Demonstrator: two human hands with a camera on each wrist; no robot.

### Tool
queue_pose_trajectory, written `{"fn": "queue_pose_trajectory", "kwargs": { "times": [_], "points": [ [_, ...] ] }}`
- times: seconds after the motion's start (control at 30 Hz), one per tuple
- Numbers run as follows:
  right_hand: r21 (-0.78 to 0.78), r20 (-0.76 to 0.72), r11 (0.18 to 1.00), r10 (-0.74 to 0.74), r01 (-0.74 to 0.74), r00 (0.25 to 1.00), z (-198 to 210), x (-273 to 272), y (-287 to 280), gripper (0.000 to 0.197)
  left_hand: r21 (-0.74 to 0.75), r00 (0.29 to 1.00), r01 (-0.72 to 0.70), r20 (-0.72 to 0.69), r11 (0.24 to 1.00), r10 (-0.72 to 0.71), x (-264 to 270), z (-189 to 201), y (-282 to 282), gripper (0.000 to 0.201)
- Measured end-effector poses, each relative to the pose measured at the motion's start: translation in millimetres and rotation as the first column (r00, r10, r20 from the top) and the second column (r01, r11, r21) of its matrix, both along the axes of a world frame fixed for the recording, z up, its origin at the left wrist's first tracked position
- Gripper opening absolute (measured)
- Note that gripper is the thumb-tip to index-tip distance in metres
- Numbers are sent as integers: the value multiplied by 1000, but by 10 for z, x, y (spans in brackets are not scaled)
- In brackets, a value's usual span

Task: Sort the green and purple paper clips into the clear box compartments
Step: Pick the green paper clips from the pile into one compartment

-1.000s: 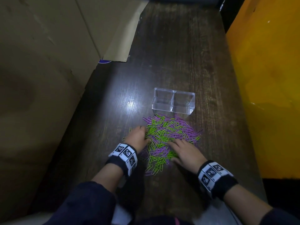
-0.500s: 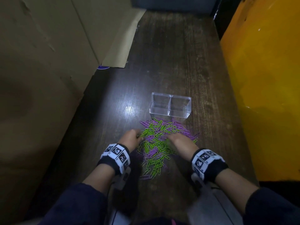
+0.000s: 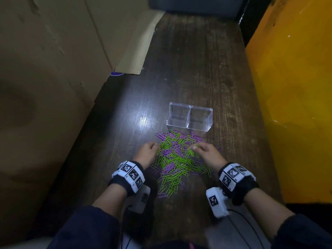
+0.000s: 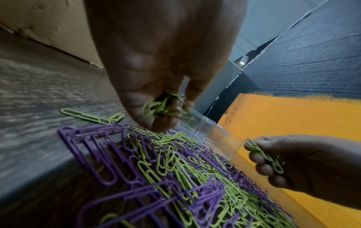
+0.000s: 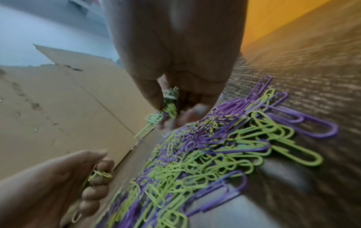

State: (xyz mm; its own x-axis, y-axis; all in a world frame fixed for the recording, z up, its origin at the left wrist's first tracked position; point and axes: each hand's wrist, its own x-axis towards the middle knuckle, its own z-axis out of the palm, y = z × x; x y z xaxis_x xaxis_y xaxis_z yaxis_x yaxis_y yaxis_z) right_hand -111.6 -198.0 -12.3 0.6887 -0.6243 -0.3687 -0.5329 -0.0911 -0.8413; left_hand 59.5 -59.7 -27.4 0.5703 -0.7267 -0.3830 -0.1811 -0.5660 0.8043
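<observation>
A mixed pile of green and purple paper clips (image 3: 177,159) lies on the dark wooden table, just in front of the clear two-compartment box (image 3: 189,119). Both compartments look empty. My left hand (image 3: 150,150) sits at the pile's left edge, fingers curled round a bunch of green clips (image 4: 164,108). My right hand (image 3: 203,150) hovers over the pile's right side and pinches several green clips (image 5: 170,104). In the left wrist view the right hand (image 4: 273,160) shows with green clips between thumb and fingers; the left hand (image 5: 93,174) shows likewise in the right wrist view.
A large cardboard sheet (image 3: 53,69) leans along the table's left side. An orange wall (image 3: 296,87) borders the right edge. Bare tabletop (image 3: 188,60) stretches beyond the box. A few stray green clips (image 4: 87,115) lie left of the pile.
My right hand moved up from the pile's near right part toward its middle and now lifts green clips. My left hand stayed at the left edge, fingers curled tighter.
</observation>
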Motion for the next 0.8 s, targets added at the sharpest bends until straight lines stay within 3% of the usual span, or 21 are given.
{"fn": "queue_pose_trajectory", "kwargs": {
  "times": [0.1, 0.2, 0.37, 0.53, 0.6, 0.67, 0.73, 0.8],
  "points": [
    [211, 75, 974, -105, 87, 992, 31, 38, 26, 12, -38, 994, -57, -92, 998, 54, -16, -12, -2, 34],
    [372, 91, 917, -188, 142, 978, 47, 45, 24, 17, -43, 970, -123, -216, 992, 110, -26, -43, 5, 39],
    [401, 29, 896, -218, 188, 976, -15, 10, 46, 25, -83, 846, -272, -494, 959, 198, -37, -41, 55, 28],
    [582, 76, 786, -307, 208, 949, 73, -43, 118, 22, -25, 709, -340, -664, 940, 239, -35, 38, 110, 27],
    [607, 71, 763, -328, 221, 942, 81, -76, 134, 19, 43, 706, -321, -655, 946, 269, -54, 62, 127, 29],
    [601, 20, 749, -363, 279, 931, 90, -104, 150, 14, 107, 757, -274, -589, 956, 283, -82, 99, 135, 31],
    [572, -3, 762, -370, 305, 929, 98, -147, 177, 16, 112, 906, -178, -369, 978, 207, -114, 89, 152, 35],
    [432, -23, 862, -282, 265, 959, 81, -203, 202, 27, 141, 999, 28, -36, 990, -23, -174, 76, 197, 35]
  ]
}}
